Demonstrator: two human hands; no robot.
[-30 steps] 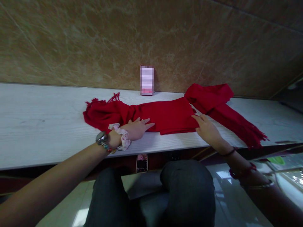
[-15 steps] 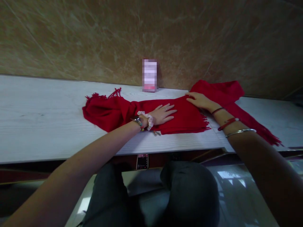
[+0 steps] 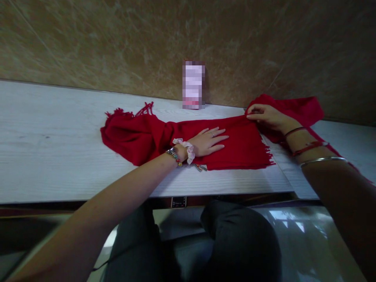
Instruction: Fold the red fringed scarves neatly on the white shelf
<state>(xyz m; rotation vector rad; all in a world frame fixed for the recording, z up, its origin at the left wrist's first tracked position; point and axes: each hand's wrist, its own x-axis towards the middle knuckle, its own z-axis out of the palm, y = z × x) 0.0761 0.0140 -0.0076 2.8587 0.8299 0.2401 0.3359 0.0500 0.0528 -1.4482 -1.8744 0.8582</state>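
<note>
A red fringed scarf lies across the white tabletop, flat in the middle and bunched at its left end. My left hand rests flat on the middle of it, fingers spread. At the far edge of the flat part, my right hand pinches the cloth between thumb and fingers. More of the scarf trails behind and beyond my right hand, partly hidden by the hand and forearm. Fringe shows along the right edge of the flat part and at the left end.
A phone with a blurred screen leans upright against the brown marbled wall behind the table. Below the table's front edge, a second phone lies above my knees.
My right hand has gone from lying with extended fingers on the scarf to pinching its far edge. My left hand stays flat on the cloth. The view has shifted slightly.
</note>
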